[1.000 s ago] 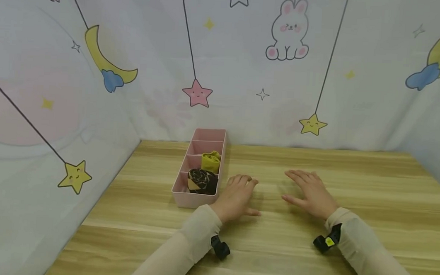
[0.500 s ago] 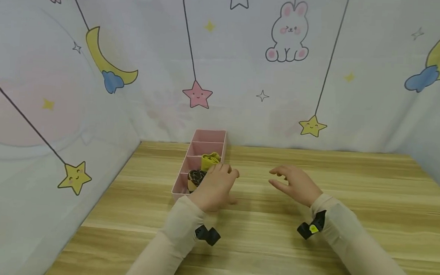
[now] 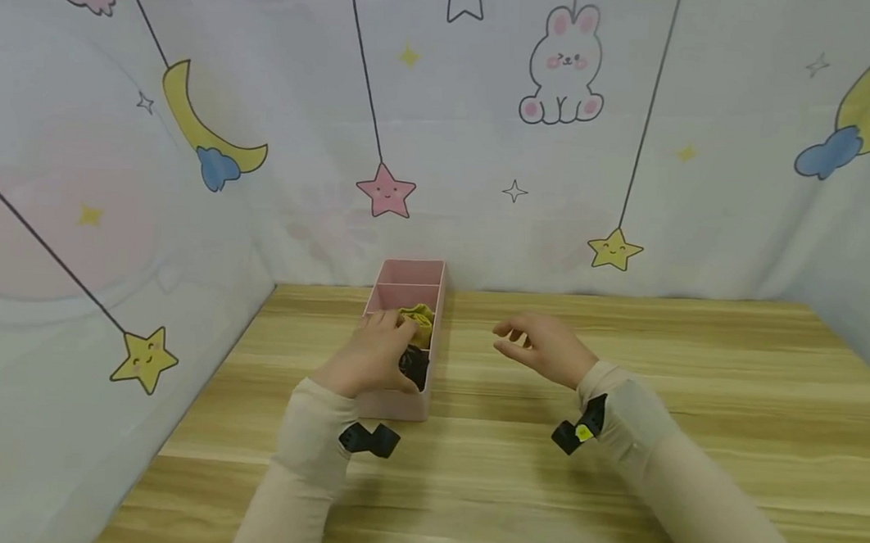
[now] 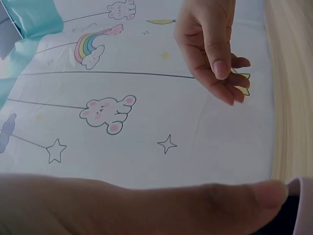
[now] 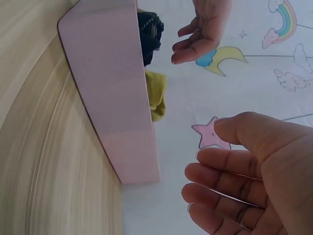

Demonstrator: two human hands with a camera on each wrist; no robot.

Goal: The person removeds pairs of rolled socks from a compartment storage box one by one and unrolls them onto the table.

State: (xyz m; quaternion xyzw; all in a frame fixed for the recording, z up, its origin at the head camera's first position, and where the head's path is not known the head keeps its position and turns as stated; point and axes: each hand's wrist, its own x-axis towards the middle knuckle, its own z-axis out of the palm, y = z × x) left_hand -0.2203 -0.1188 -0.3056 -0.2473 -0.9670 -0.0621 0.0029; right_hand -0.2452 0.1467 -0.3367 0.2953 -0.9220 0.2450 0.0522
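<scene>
A pink divided box holds a rolled black patterned cloth in its front compartment and a rolled mustard-yellow cloth in the compartment behind. Over the front end hovers my left hand, fingers bent loosely and thumb apart, hiding part of the black roll. In the right wrist view, a gap separates this left hand from the black roll. My right hand hangs in the air right of the box, its fingers relaxed and holding nothing, palm toward the box.
The box stands on a wood-grain table, near its back edge. Behind it hangs a white curtain printed with stars, moons and a rabbit, which also runs along the left side. Each wrist wears a small black camera.
My left hand has moved left from beside the box to over its front compartment. The right hand has come left, closer to the box, its fingers curling a little more.
</scene>
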